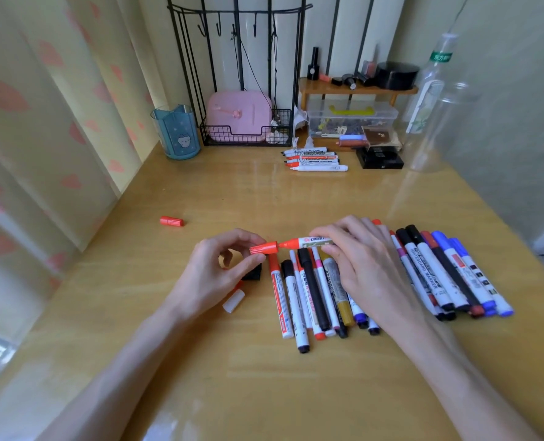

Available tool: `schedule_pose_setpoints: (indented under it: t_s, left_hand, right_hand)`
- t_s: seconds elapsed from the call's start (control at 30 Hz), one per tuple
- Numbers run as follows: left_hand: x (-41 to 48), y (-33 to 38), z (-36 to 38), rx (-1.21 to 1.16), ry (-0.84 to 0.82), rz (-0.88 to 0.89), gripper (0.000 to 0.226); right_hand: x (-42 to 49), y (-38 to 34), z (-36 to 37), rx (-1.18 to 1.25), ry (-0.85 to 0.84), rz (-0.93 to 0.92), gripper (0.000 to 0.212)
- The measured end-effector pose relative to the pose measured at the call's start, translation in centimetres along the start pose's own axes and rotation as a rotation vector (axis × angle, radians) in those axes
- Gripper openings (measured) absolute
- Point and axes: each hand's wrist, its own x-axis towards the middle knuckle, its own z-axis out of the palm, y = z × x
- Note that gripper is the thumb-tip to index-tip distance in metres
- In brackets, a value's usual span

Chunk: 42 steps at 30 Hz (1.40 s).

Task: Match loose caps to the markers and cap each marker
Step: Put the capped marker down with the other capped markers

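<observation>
From the head view there's only one thing actually in play. The left hand (222,268) is pinching a red cap (264,248) between thumb and fingertips. The right hand (359,259) grips the red marker (308,242) by its barrel, just above the table (200,361). The tip sits right at the cap's mouth, and I can't tell if it's gone in yet.

Stuff I'd worry about:
- If the nib comes in a bit crooked, it could jam on the rim and smear ink on those fingertips.
- There's another red cap (171,221) lying off to the left, well apart. If that's the real match, this one may never click.
- The right wrist hovers over the row of markers (312,297), so a shove could send them rolling.
- The uncapped markers (315,160) at the back will dry out while they wait.
</observation>
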Motion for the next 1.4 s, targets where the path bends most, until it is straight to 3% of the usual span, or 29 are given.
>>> schedule_pose_setpoints:
  t_s: [0.77, 1.0, 1.23, 1.4]
  left_hand:
    - [-0.5, 1.2, 0.9, -0.005, 0.022, -0.017, 0.022]
    - [-0.6, 2.4, 1.3, -0.006, 0.096, 0.066, 0.024]
    - [-0.7, 2.9, 1.1, 0.031, 0.072, 0.111, 0.024]
    - [-0.4, 3.1, 0.6, 0.085, 0.016, 0.115, 0.023]
  right_hand:
    - [0.2, -1.3, -0.4, 0.12, -0.006, -0.062, 0.03]
    - [0.2, -2.0, -0.4, 0.118, 0.038, -0.074, 0.048]
    - [-0.2, -2.1, -0.5, 0.132, 0.051, -0.073, 0.053]
    - [0.2, -1.8, -1.1, 0.183, -0.021, -0.046, 0.029]
